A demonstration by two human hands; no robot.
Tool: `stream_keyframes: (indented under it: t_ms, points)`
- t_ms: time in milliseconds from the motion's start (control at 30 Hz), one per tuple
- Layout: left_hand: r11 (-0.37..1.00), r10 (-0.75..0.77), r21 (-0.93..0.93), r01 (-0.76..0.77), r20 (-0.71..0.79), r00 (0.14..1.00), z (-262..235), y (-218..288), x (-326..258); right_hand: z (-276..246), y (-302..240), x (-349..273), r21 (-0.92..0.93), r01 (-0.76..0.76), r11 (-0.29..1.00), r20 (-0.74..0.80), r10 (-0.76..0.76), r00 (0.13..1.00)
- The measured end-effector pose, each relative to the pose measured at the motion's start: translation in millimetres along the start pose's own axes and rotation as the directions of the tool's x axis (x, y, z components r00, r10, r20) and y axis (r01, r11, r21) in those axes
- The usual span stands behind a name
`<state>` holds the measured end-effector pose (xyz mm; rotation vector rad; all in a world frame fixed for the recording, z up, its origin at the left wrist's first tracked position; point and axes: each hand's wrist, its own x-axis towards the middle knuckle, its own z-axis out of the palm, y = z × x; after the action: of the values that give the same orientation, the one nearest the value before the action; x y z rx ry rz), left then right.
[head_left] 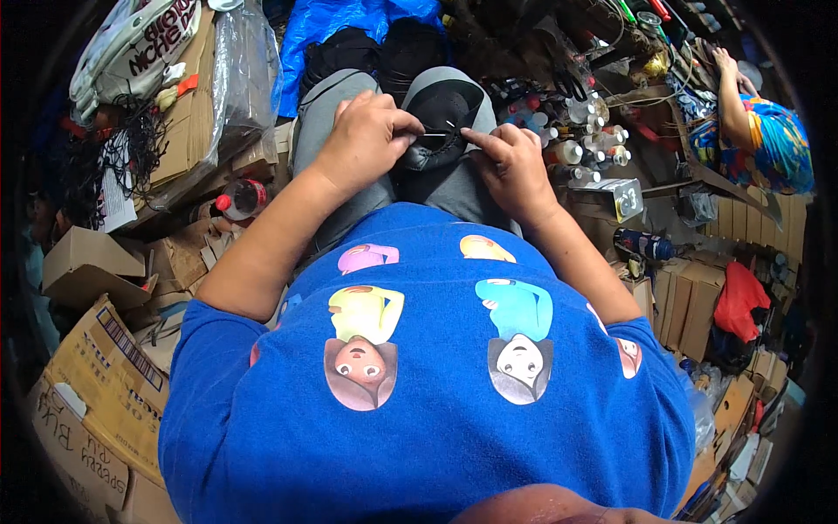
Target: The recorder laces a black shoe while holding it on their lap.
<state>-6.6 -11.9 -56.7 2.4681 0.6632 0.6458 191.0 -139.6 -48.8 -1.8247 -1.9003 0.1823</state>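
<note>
A black shoe [431, 158] sits at the lap's far edge [345, 85]. The left hand [362, 140] pinches a thin pale strand [435, 134]; the right hand [513, 166] curls, hold unclear. Work looks unfinished; what remains I can't tell.

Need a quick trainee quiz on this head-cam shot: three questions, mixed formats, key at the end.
1. Multiple choice: what colour is the shoe-like item between the left hand and the right hand?
a) yellow
b) black
c) red

2. True or false: the red plastic bag is on the person's right.

3. Fill in: the cluster of bottles is nearer the person's ____ hand.

Key: 1. b; 2. true; 3. right.
</note>
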Motion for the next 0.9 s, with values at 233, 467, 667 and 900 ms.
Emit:
stream_keyframes:
  t_ms: [233,467,667,900]
  points:
    - [0.995,-0.06,-0.087,0.056,-0.039,0.997,7.0,-5.4,10.0,-3.9,16.2,5.0,0.344,-0.281,0.896,0.226,0.211,0.951]
    - [0.982,-0.062,-0.176,0.075,0.079,0.995,16.7,-22.0,19.1,-14.9,43.5,32.1,0.429,-0.351,0.832,0.439,0.148,0.886]
    - [0.983,-0.053,-0.169,0.073,0.122,0.991,17.9,-23.4,20.0,-17.3,42.3,36.7,0.398,-0.304,0.865,0.422,0.122,0.899]
    - [0.986,-0.038,-0.152,0.062,0.154,0.987,22.0,-19.0,23.9,-15.3,49.7,36.7,0.426,-0.36,0.83,0.484,0.127,0.866]
